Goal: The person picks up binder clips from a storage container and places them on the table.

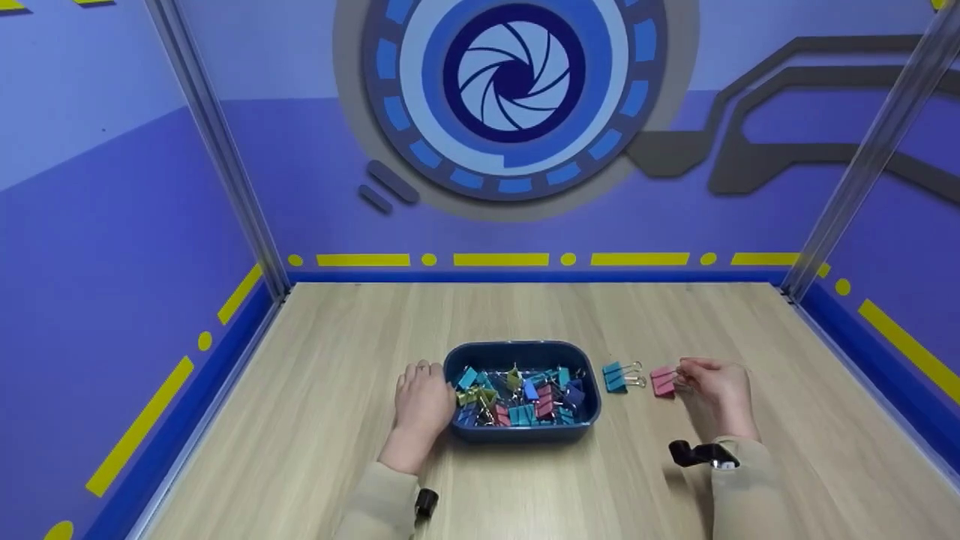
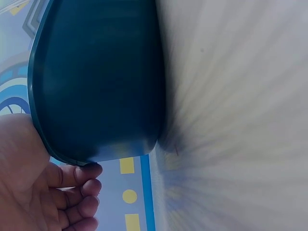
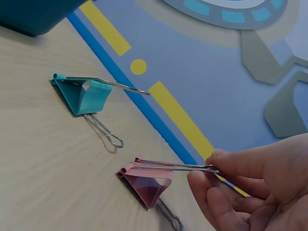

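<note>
A dark blue plastic box (image 1: 517,434) holds many binder clips in teal, green, pink and blue. My left hand (image 1: 424,399) grips the box at its left rim; in the left wrist view the curled fingers (image 2: 77,197) sit by the rim's corner, and the thumb's tip is hidden behind the wall. Right of the box, my right hand (image 1: 721,388) pinches a wire handle of a pink binder clip (image 3: 147,185) between thumb and forefinger. The clip's other handle points down towards the table. Between it and the box lies a teal binder clip (image 1: 615,378), handles spread to the right.
The wood-grain table (image 1: 337,337) is enclosed by blue printed panels (image 1: 285,187) at the back and sides. Metal posts (image 1: 225,157) stand at its back corners. A black wrist camera mount (image 1: 701,454) sits on the right sleeve.
</note>
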Motion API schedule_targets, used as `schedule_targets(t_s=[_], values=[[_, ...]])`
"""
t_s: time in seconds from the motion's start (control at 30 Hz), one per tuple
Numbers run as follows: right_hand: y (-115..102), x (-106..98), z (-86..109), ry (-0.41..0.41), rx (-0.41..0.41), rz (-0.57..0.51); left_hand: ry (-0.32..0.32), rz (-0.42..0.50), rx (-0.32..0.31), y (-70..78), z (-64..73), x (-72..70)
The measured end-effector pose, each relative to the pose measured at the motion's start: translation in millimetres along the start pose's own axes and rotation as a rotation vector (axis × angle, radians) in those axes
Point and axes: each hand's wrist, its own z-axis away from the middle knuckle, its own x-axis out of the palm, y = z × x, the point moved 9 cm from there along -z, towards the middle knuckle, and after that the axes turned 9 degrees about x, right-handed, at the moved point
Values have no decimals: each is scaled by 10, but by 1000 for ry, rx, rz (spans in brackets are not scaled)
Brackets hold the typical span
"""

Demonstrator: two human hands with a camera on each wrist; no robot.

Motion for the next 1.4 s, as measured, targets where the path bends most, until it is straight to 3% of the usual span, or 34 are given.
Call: schedule_targets(t_s=[0.33,0.73,1.0,1.2,1.4], values=[[-12,77,-11,-22,-51,-1,1,8,0,-1,1,6],[-13,57,3,-37,-30,7,44,-25,40,21,24,-11],[-28,-2,15,-39,19,-38,24,-20,33,11,16,-5],[-165,-53,105,80,-24,99,19,0,25,4,13,-2],[-464,-54,311,189,-118,133,12,7,17,-4,2,6]])
